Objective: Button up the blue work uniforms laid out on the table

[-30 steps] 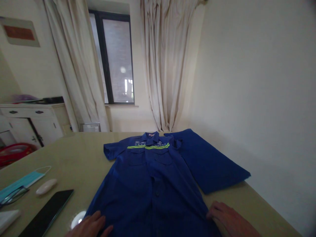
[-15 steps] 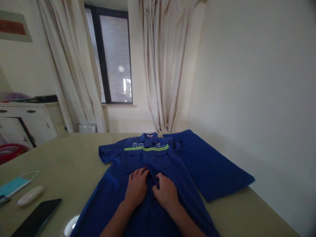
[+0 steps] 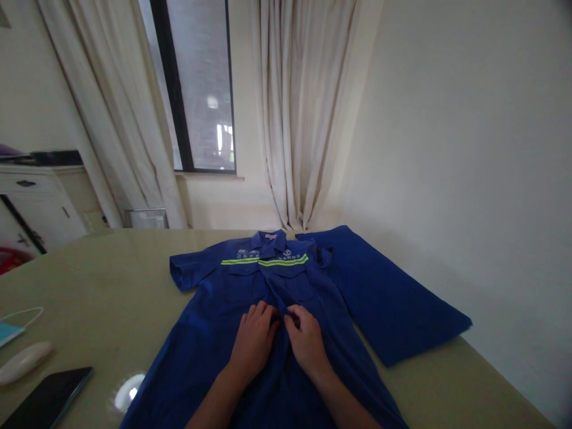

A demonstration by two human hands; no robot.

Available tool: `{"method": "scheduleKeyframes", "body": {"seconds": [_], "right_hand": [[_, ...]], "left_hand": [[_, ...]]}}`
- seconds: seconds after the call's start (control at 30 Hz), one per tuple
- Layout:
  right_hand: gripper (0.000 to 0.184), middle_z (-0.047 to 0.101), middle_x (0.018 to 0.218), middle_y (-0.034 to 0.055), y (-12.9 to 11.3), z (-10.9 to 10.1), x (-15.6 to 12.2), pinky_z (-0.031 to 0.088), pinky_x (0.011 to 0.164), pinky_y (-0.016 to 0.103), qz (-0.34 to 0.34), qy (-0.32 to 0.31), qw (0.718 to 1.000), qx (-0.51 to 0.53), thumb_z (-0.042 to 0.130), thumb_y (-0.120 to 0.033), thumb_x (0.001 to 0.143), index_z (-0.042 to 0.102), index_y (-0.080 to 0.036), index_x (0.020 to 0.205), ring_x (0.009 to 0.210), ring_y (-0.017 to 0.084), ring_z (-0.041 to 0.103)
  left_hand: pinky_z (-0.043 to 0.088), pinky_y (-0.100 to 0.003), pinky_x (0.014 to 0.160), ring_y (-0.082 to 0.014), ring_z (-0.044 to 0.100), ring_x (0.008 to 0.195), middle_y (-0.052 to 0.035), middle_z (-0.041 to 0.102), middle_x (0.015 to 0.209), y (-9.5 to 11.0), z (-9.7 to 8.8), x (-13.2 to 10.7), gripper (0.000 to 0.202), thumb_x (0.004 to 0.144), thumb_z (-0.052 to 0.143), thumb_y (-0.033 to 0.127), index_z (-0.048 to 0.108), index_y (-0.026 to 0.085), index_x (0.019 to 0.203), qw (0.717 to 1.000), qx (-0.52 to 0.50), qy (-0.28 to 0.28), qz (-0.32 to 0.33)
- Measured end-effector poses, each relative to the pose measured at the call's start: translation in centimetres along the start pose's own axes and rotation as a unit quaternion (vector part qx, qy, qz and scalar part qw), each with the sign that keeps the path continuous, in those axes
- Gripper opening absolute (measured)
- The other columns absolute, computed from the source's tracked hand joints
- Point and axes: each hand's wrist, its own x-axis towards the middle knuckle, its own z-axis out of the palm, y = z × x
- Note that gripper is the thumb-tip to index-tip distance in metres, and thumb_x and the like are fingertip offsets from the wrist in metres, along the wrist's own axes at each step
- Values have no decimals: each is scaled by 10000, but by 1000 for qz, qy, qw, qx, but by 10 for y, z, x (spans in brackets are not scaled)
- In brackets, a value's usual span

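A dark blue short-sleeved work shirt (image 3: 241,286) lies front up, its collar toward the far edge. Yellow-green striped bands and white print cross its chest. Over the middle of the front, my left hand (image 3: 257,333) has its fingers curled onto the placket. Close beside it, my right hand (image 3: 306,336) pinches the shirt's front edge between thumb and forefinger. The cloth rises in a fold between both hands. My fingertips are partly hidden, and no button can be made out there.
Folded dark blue cloth (image 3: 388,298) lies right of the shirt, by the wall. On the left are a black phone (image 3: 49,396), a pale oval object (image 3: 24,362) and a blue face mask (image 3: 9,333). The table (image 3: 120,286) ends near the curtains (image 3: 299,119).
My hands have come closer together at the shirt front, and both now grip the cloth, raising a fold. The view has tilted down and shifted slightly right.
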Motion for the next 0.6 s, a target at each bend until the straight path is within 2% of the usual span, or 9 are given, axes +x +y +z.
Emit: {"method": "scheduleKeyframes", "body": {"seconds": [0.13, 0.23, 0.4, 0.5, 0.6], "right_hand": [[150, 750, 837, 29, -3, 2, 0, 464, 679, 277, 18, -27, 999, -28, 600, -271, 891, 740, -229, 921, 778, 214, 693], [131, 751, 835, 20, -8, 4, -1, 436, 666, 263, 36, -18, 995, -89, 608, -257, 900, 737, -237, 913, 782, 203, 697], [161, 756, 941, 47, -13, 7, -3, 433, 722, 269, 25, -18, 983, -183, 576, -195, 908, 724, -233, 958, 869, 214, 708], [187, 754, 965, 57, -10, 7, -4, 437, 751, 269, -3, -20, 985, -171, 560, -172, 902, 730, -228, 957, 905, 216, 705], [194, 742, 885, 40, -7, 7, -3, 430, 719, 256, -44, -30, 992, -112, 563, -162, 881, 743, -228, 913, 819, 194, 686]], "left_hand": [[398, -355, 853, -237, 584, 1014, -48, 666, 1080, -4, 0, 1, 185, 983, 441, 150, 607, 212, 1034, 999, -32, 6, -9], [416, -343, 842, -227, 595, 967, -37, 679, 1013, -6, 1, 2, 195, 974, 438, 118, 605, 218, 987, 997, -75, 14, -1], [451, -336, 873, -213, 589, 955, -38, 663, 1011, -7, 5, 0, 267, 964, 378, 51, 581, 219, 1006, 995, -67, 40, 64], [463, -329, 861, -208, 593, 935, -32, 649, 994, -6, 7, -2, 305, 929, 370, 4, 573, 219, 1006, 994, -33, 46, 89], [474, -314, 820, -205, 608, 925, -30, 635, 983, -6, 8, -4, 285, 940, 365, 21, 557, 222, 1001, 995, -46, 53, 77]]}}
